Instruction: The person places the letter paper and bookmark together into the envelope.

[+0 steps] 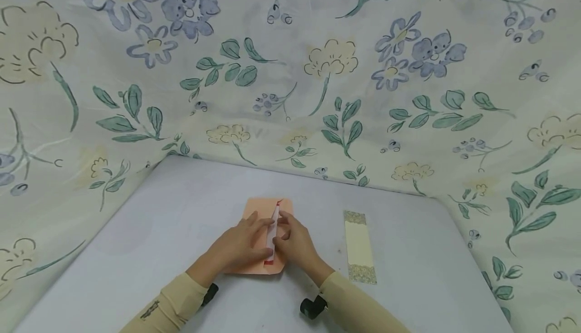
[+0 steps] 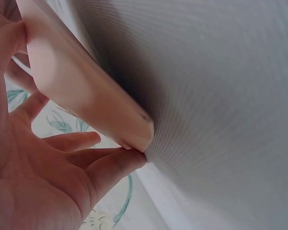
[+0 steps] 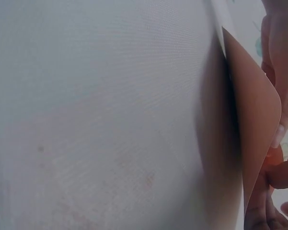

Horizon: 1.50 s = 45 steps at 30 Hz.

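Note:
A peach card-like folder (image 1: 260,206) lies on the white table, and a narrow white strip with red ends (image 1: 272,232) runs lengthwise along it. My left hand (image 1: 240,241) is on the folder's left part, fingers and thumb reaching the strip. In the left wrist view its fingertips grip the edges of the peach folder (image 2: 81,86), which looks thick and folded. From the right, my right hand (image 1: 297,242) pinches beside the strip. The right wrist view shows a peach flap (image 3: 254,115) raised off the table, with fingers at its edge; some fingertips are hidden.
To the right on the white table (image 1: 408,242) lies a cream rectangular strip (image 1: 358,244) with glittery gold ends. Behind the table rises a floral cloth (image 1: 281,96). Dark wrist devices (image 1: 313,307) hang under both forearms.

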{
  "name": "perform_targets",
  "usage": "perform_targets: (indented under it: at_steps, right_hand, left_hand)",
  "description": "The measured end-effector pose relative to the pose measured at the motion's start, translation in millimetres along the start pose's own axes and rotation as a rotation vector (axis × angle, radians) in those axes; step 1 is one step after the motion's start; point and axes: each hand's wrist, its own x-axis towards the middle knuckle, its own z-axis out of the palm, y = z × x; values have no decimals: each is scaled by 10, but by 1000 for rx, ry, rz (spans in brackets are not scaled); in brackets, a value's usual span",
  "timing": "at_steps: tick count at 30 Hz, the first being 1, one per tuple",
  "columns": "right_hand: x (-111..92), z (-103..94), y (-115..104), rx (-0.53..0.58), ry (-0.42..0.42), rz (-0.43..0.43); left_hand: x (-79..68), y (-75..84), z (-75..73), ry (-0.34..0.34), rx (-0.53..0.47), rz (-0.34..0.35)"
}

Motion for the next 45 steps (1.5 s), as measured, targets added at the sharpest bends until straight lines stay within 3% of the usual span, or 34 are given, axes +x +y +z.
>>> perform_targets:
  at_steps: [18, 26, 33, 45]
  right_hand:
    - [-50, 55, -15, 20, -18, 51]
    - [-65, 11, -3, 14, -9, 19]
    - [-73, -36, 27, 3, 0, 42]
    - [-130, -164, 164, 9, 90, 28]
  left_hand:
    - [-35, 4, 38, 25, 0, 43]
    - [-16, -21, 65, 23, 15, 37]
    - [-13, -10, 46, 13, 14, 10]
    - [-1, -25, 23, 13, 15, 21]
